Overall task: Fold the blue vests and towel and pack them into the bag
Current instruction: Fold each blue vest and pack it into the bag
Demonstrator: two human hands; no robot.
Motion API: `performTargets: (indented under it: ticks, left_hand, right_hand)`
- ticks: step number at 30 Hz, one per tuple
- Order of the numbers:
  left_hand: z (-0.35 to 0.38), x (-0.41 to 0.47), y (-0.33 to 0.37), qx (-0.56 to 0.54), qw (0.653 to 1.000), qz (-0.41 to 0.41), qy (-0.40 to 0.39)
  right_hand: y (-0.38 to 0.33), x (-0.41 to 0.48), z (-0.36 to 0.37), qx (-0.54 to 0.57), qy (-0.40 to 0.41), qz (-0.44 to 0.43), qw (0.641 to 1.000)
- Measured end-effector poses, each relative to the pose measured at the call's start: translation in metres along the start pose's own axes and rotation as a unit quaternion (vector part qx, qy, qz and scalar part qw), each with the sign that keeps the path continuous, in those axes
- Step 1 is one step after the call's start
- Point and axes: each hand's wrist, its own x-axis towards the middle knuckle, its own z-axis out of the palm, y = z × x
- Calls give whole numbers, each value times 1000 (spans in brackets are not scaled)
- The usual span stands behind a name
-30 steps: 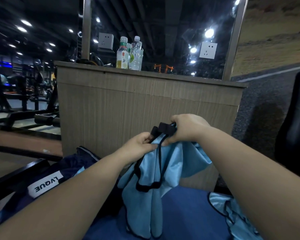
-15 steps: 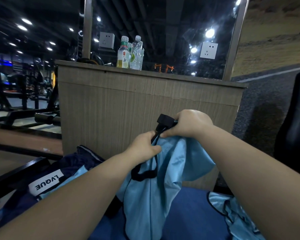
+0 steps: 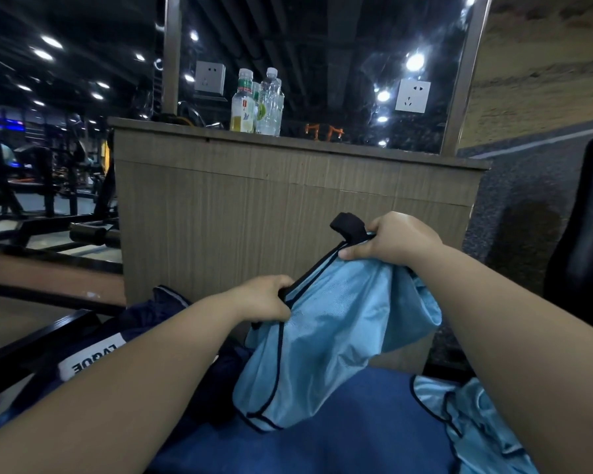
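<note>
- The blue vest (image 3: 339, 336) hangs at the centre of the view, stretched along its black trim between both hands. Its body droops toward 6 o'clock over a darker blue surface (image 3: 356, 439); I cannot tell whether that surface is the towel.
- The step in hand looks like straightening the vest before folding. It would go best with the trimmed edge pulled taut and level, the cloth left to hang until its layers fall flat, and the vest then laid down to fold.
- The fabric looks thin and slippery, so pinching on the trim rather than the mesh should hold better.
- The left hand (image 3: 264, 297), at 9 o'clock of the vest, sits knuckles-up with its fingers curled tight around the trim.
- The right hand (image 3: 397, 239), higher at 1 o'clock, grasps bunched fabric with the thumb pointing toward 9 o'clock. A black strap (image 3: 348, 225) pokes out at its 10 o'clock.
- Both forearms reach in from the lower corners.
- The dark bag (image 3: 93, 357) lies at 8 o'clock, and a second vest (image 3: 459, 422) lies crumpled at 4 o'clock, not yet folded.
</note>
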Motion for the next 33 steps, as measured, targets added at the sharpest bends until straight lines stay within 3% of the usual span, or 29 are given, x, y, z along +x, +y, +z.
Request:
performTargets:
  ticks: [4,7,11,13,14,16,18,21,23,25,28,33]
  left_hand:
    - [5,3,-6,-51,998,-2,26]
    - [9,6,-12,-152,987,5,56]
    - [11,12,-11,-259,964,11,53]
    - [11,13,-6,-286,957,3,38]
    - [11,14,-4,-293,956,0,29]
    - [13,14,2,-290,957,3,11]
    - [14,14,8,-292,956,14,-3]
    - [14,14,14,-319,947,27,-24]
    - [13,12,15,-311,949,39,-33]
    - [11,11,11,-302,952,42,-32]
    - [10,10,2,-250,967,28,-32]
    - [13,15,-5,-110,992,17,-60]
  right_hand:
    - [8,-1,4,-4,4,17,1000]
    - [16,0,8,-15,17,50,999]
    - [24,-3,18,-131,18,89,987]
    - [22,-3,26,-177,16,45,983]
    - [19,-3,29,-153,2,8,988]
    - [11,-3,35,30,-86,-57,994]
    - [-1,-7,43,216,-215,-75,949]
    - [-6,-11,60,301,-311,-49,900]
    - [-5,-13,66,310,-331,-38,891]
    - [-7,-15,67,264,-309,-44,913]
    - [-10,-13,67,152,-201,-52,966]
    - [-8,-9,62,109,-102,-42,988]
